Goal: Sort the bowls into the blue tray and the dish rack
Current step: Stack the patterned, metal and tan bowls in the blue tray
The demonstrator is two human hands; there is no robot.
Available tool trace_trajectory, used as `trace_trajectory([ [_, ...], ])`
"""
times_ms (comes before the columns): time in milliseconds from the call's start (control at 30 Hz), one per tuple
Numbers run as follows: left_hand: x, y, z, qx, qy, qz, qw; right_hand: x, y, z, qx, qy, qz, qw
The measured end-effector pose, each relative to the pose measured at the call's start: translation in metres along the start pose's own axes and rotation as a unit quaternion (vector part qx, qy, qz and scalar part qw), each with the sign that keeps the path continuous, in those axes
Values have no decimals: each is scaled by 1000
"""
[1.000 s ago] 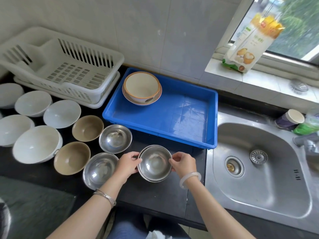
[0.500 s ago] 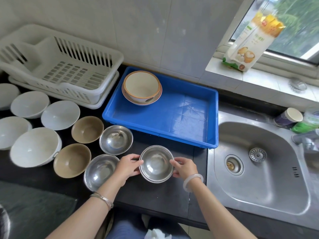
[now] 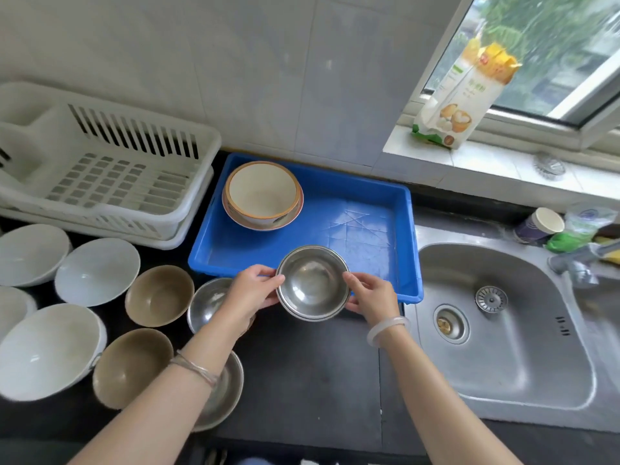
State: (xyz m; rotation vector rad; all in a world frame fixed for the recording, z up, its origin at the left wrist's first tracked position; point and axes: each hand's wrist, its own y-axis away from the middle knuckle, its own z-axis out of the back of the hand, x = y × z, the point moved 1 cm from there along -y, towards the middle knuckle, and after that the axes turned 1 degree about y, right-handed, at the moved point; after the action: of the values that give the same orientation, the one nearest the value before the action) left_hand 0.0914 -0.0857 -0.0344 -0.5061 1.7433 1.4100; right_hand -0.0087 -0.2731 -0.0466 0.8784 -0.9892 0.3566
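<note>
Both hands, left hand (image 3: pixel 254 290) and right hand (image 3: pixel 373 295), grip a steel bowl (image 3: pixel 312 282), possibly two nested, at opposite rims, raised over the blue tray's (image 3: pixel 406 229) near wall. Keep it level, clear that wall, set it beside the ceramic bowls (image 3: pixel 262 193).

Most of the blue tray (image 3: pixel 375 209) floor is left bare; only its far-left corner is taken by the stacked ceramic bowls (image 3: pixel 262 195). The near rim of the tray is straddled by the steel bowls (image 3: pixel 312 282) held between the left hand (image 3: pixel 252 292) and right hand (image 3: pixel 372 295). The dish rack (image 3: pixel 100 169) is open from above. The tabletop (image 3: pixel 308 380) left of the arms is crowded with white bowls (image 3: pixel 97 271), brown bowls (image 3: pixel 159 295) and steel ones (image 3: pixel 208 302). A clear dark strip is left between the forearms, bounded on the right by the sink (image 3: pixel 503 330).
</note>
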Motion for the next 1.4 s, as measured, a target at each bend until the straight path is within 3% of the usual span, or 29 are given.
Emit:
trace_trajectory([
  [233, -44, -47, -39, 4, 55, 6, 998, 47, -65, 4, 1, -6, -5, 1000],
  [533, -38, -106, -81, -14, 87, 34, 996, 42, -139, 3, 23, -24, -66, 997],
  [1000, -11, -138, -96, -64, 213, 42, 974, 21, -169, -7, 14, -141, -70, 987],
  [1200, -13, -144, -103, 1, 268, 36, 963, 26, -184, -20, -29, -124, -42, 991],
  [1400, -19, -153, -112, -55, 282, 15, 958, 32, -191, -27, -38, -154, -31, 987],
])
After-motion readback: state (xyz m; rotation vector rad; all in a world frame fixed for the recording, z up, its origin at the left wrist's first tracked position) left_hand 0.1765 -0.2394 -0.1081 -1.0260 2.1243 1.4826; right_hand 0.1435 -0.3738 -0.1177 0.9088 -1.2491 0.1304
